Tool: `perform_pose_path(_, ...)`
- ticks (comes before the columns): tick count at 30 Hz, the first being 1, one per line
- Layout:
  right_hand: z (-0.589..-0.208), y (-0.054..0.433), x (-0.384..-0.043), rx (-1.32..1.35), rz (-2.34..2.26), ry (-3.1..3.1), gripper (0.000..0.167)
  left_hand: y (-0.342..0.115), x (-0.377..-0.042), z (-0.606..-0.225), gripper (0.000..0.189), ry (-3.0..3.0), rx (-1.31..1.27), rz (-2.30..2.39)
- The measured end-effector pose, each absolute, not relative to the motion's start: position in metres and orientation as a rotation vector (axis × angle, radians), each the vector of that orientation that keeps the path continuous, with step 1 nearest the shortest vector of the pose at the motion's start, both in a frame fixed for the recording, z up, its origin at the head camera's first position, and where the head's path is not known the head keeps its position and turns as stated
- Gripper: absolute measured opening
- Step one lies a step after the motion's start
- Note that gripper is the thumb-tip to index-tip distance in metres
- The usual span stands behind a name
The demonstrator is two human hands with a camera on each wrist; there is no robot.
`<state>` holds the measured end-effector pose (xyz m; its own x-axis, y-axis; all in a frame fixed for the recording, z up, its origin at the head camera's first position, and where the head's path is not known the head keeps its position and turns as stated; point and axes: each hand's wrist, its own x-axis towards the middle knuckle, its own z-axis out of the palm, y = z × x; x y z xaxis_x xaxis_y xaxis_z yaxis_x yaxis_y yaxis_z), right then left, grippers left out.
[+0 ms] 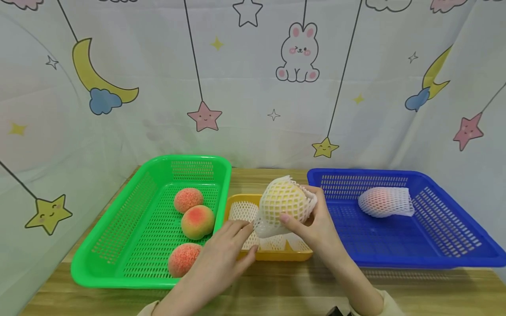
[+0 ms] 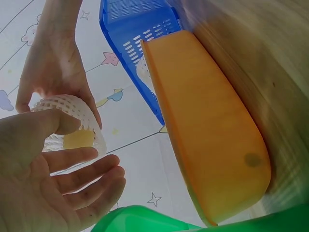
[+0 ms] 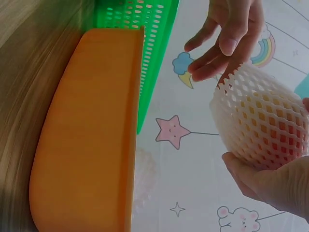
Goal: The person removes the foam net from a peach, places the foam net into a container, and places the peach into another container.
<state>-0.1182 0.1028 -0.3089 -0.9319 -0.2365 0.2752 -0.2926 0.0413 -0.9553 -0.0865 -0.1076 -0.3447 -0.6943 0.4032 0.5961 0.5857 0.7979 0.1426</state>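
My right hand grips a peach in a white foam net sleeve, held above the yellow-orange basket. The peach shows yellow in the head view; a red patch shows through the mesh of the netted peach in the right wrist view. At the sleeve's loose end is my left hand, its fingers loosely extended and a fingertip against the net. In the left wrist view, the left hand's thumb lies over the sleeve's edge, and yellow skin appears in its opening.
A green basket on the left holds two pinkish-red peaches and a yellow-red peach. White foam nets lie inside the small basket. To the right, a blue basket contains a netted peach. A printed curtain hangs behind the table.
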Motion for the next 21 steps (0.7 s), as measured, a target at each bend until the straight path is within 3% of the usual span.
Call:
perform_pose_path(11, -0.3094, 0.0959, -0.114, 0.61, 2.143, -2.199, 0.066, -0.1084, -0.0891, -0.3372, 0.032, -2.489, -0.66, -1.276)
perform_pose_path(21, -0.3129, 0.094, -0.112, 0.677, 2.14, -2.183, 0.067, -0.106, -0.0925, -0.3353, 0.038, -2.374, -0.543, -1.626)
